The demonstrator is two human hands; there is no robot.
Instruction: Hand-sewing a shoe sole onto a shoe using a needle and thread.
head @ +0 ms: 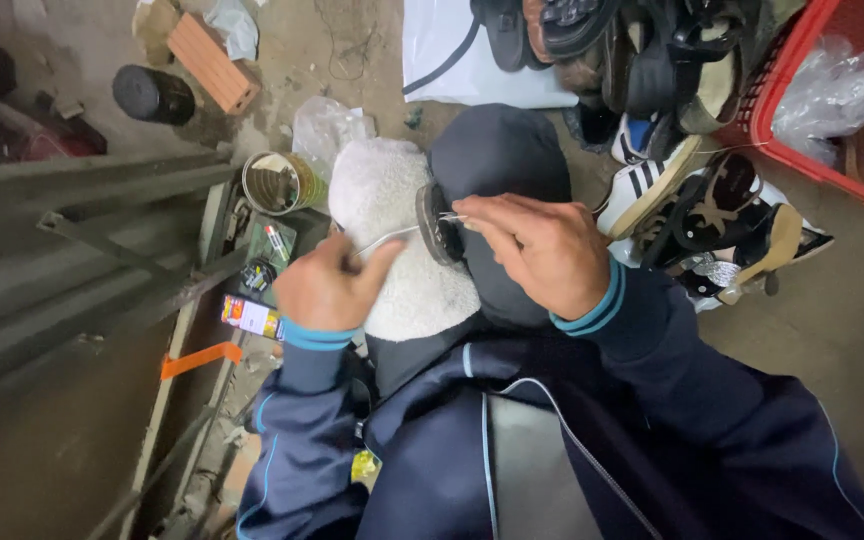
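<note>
A dark shoe sole [439, 224] stands on edge between my knees, against a white fleecy cloth [384, 200] draped over my left knee. My right hand [542, 250] pinches a thin white thread [392, 237] at the sole's edge and steadies the sole. To the left, my left hand [327, 285] is closed on the other end of that thread, which runs taut between the two hands. Both arms wear dark blue sleeves with light blue cuffs.
A pile of shoes and sandals [672, 120] lies ahead on the right beside a red plastic crate [812, 90] holding clear bags. An open tin can [277, 183], small tubes and a metal frame [102, 250] sit to the left; a brick [212, 62] and black pot [152, 95] lie farther off.
</note>
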